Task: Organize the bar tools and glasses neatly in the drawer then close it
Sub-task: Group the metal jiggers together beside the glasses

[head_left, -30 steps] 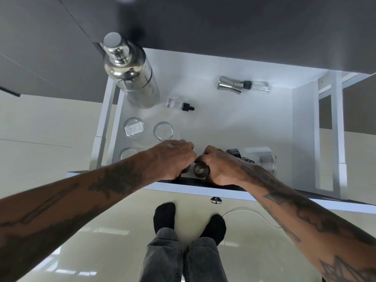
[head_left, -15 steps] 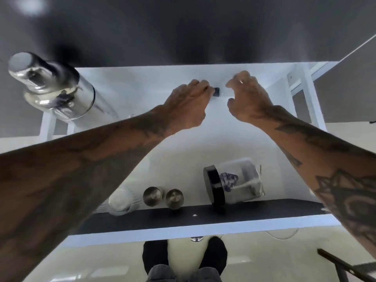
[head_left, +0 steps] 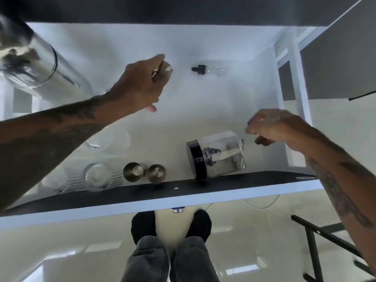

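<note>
Gripping jigger (head_left: 165,71), left hand (head_left: 140,86) (right empty).

In the open white drawer (head_left: 203,110), the steel cocktail shaker (head_left: 38,72) lies upper left. A clear dropper bottle (head_left: 209,69) sits upper centre. Two small steel cups (head_left: 144,172) stand lower centre, between ribbed clear glasses (head_left: 97,176) at left and a black-lidded clear jar (head_left: 215,156) at right.

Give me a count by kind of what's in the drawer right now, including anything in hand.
Cocktail shaker: 1
Clear glasses: 2 clearly, maybe a third blurred at left
Small metal cups: 2
Jar on its side: 1
Dropper bottle: 1
Metal item in left hand, blurred: 1
Total: 8 sure
</note>
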A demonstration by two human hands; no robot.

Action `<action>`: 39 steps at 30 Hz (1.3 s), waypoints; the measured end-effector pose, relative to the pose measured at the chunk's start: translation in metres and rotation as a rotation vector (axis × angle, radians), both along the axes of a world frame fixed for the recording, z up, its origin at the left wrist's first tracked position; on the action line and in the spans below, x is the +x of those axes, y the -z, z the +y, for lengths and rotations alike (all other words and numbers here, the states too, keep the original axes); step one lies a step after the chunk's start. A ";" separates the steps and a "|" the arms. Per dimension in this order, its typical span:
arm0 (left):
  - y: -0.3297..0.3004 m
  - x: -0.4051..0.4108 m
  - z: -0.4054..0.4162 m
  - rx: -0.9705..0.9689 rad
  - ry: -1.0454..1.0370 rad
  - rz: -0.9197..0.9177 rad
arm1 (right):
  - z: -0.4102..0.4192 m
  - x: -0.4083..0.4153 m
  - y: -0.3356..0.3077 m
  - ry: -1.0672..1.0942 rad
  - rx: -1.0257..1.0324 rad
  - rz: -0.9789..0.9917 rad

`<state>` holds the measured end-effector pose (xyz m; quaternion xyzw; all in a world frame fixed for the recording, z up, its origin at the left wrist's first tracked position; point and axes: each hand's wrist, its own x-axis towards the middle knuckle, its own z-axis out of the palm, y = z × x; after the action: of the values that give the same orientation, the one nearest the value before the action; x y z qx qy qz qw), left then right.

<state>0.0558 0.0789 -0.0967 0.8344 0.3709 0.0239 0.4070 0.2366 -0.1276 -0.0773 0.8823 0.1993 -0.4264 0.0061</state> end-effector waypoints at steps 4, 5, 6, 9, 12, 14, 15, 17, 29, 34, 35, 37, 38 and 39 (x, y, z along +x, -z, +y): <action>-0.031 -0.032 -0.012 -0.121 0.099 0.167 | -0.026 -0.020 0.015 0.114 0.005 0.175; -0.033 -0.041 -0.012 -0.131 0.119 0.224 | -0.024 -0.022 0.020 0.127 0.031 0.165; -0.032 -0.051 -0.011 -0.131 0.126 0.273 | -0.022 -0.023 0.025 0.138 0.050 0.158; -0.037 -0.072 -0.006 -0.053 0.120 0.343 | -0.015 -0.018 0.028 0.102 0.041 0.130; -0.042 -0.084 -0.004 0.091 0.277 0.263 | -0.010 -0.012 0.001 -0.045 0.173 -0.147; -0.043 -0.086 -0.005 0.137 0.395 0.256 | -0.003 -0.019 -0.030 -0.066 0.441 -0.272; -0.042 -0.087 -0.007 0.154 0.446 0.260 | 0.004 -0.029 -0.046 -0.078 0.590 -0.267; -0.043 -0.088 -0.014 0.164 0.509 0.278 | 0.022 -0.055 -0.066 -0.177 0.794 -0.142; -0.029 -0.109 -0.044 0.177 0.603 0.397 | 0.060 -0.158 -0.001 -0.818 0.398 0.019; -0.033 -0.108 -0.049 0.133 0.607 0.483 | 0.062 -0.158 0.001 -0.873 0.370 0.050; -0.033 -0.109 -0.050 0.118 0.611 0.505 | 0.062 -0.158 -0.001 -0.881 0.360 0.059; -0.037 -0.109 -0.049 0.097 0.611 0.521 | 0.059 -0.154 -0.008 -0.839 0.351 0.082; -0.042 -0.107 -0.046 0.102 0.598 0.510 | 0.055 -0.147 -0.016 -0.762 0.386 0.065; -0.049 -0.105 -0.044 0.123 0.558 0.477 | 0.049 -0.136 -0.025 -0.644 0.464 0.019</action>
<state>-0.0492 0.0351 -0.0477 0.9084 0.2114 -0.2611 0.2490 0.1006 -0.0786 -0.0528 0.7486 0.5568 -0.3546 -0.0618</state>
